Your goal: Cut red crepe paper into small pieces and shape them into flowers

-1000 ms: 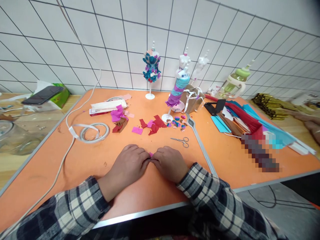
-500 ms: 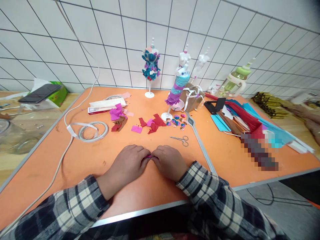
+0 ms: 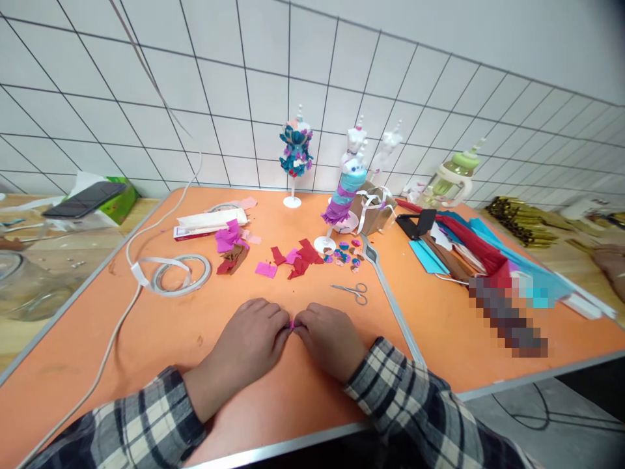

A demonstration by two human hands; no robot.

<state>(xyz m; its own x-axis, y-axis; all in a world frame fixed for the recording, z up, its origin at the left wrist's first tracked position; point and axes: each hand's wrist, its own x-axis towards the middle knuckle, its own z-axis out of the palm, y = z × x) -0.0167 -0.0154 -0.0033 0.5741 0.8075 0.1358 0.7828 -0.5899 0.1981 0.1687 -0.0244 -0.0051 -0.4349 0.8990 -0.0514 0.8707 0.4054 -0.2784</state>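
My left hand (image 3: 256, 335) and my right hand (image 3: 328, 335) meet over the orange table (image 3: 244, 423), fingers closed. Between their fingertips they pinch a small piece of magenta crepe paper (image 3: 292, 325), mostly hidden. Beyond the hands lie red paper scraps (image 3: 305, 258) and a flat magenta paper square (image 3: 266, 269). Small scissors (image 3: 352, 292) rest to the right of them, near several tiny coloured flower pieces (image 3: 346, 255). A mini dress form (image 3: 347, 192) wrapped in blue and purple paper leans on its white stand.
A tape roll (image 3: 205, 280) and a white cord (image 3: 114, 332) lie on the left, with a crumpled magenta paper (image 3: 230, 236) behind. Another dress form (image 3: 295, 153) stands by the wall. A bottle (image 3: 446, 182) and folded coloured paper (image 3: 476, 244) are on the right.
The camera has tilted up a little, so everything appears lower. Slightly more of the magenta paper shows between my fingertips; both hands keep their hold.
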